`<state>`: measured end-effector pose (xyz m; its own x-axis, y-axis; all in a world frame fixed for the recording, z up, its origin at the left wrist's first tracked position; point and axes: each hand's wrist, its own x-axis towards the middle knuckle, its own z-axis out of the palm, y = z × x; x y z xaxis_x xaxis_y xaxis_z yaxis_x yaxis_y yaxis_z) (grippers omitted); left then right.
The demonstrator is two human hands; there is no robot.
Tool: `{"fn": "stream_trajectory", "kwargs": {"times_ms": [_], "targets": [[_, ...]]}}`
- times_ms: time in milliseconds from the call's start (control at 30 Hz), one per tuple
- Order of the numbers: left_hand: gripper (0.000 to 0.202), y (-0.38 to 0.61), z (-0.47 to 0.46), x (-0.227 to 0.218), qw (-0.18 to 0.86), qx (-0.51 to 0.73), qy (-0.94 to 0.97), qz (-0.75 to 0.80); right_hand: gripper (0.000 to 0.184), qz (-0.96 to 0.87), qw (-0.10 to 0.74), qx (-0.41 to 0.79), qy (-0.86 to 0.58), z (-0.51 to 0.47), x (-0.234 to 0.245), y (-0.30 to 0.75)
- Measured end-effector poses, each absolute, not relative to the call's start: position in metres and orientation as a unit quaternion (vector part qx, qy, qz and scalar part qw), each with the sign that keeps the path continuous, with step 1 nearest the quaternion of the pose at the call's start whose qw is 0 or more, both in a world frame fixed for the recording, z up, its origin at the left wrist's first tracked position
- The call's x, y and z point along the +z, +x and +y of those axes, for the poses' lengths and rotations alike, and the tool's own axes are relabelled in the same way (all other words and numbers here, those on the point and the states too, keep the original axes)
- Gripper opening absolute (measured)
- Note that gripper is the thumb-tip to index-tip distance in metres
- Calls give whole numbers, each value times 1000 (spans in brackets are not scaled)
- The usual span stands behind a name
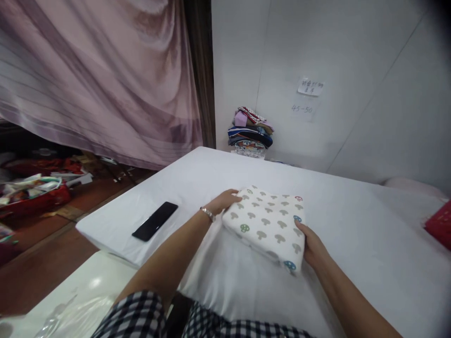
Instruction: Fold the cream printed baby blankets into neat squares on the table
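Between my two hands is a folded white cloth point(266, 220) printed with grey mushrooms and a few green, blue and red ones. My left hand point(225, 201) grips its far left edge, thumb on top and the other fingers partly hidden; a bracelet is on that wrist. On the right edge, my right hand point(312, 241) holds the cloth with its thumb on top and its fingers out of sight beneath. The bundle is at the near side of a table with a white cover point(338, 211).
A black phone point(155, 221) lies on the table's left part. Folded fabrics point(250, 131) are stacked behind the far edge by the wall. A pink curtain point(141, 70) hangs at the left, above a red basket point(38, 197). Something red point(440, 225) sits at the right edge.
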<state>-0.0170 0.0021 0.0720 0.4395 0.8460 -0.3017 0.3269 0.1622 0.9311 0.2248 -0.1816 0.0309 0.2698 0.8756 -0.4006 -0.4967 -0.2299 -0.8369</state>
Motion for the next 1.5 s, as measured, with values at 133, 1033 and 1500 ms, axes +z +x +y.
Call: {"fn": "stream_trajectory", "kwargs": {"times_ms": [133, 1033, 1500], "targets": [[44, 11, 24, 64, 486, 196, 679, 514, 47, -144, 583, 572, -559, -197, 22, 228], [13, -26, -58, 24, 358, 387, 688, 499, 47, -741, 279, 144, -593, -204, 38, 206], [31, -29, -59, -4, 522, 428, 604, 424, 57, -637, 306, 281, -649, -1, 57, 235]]}}
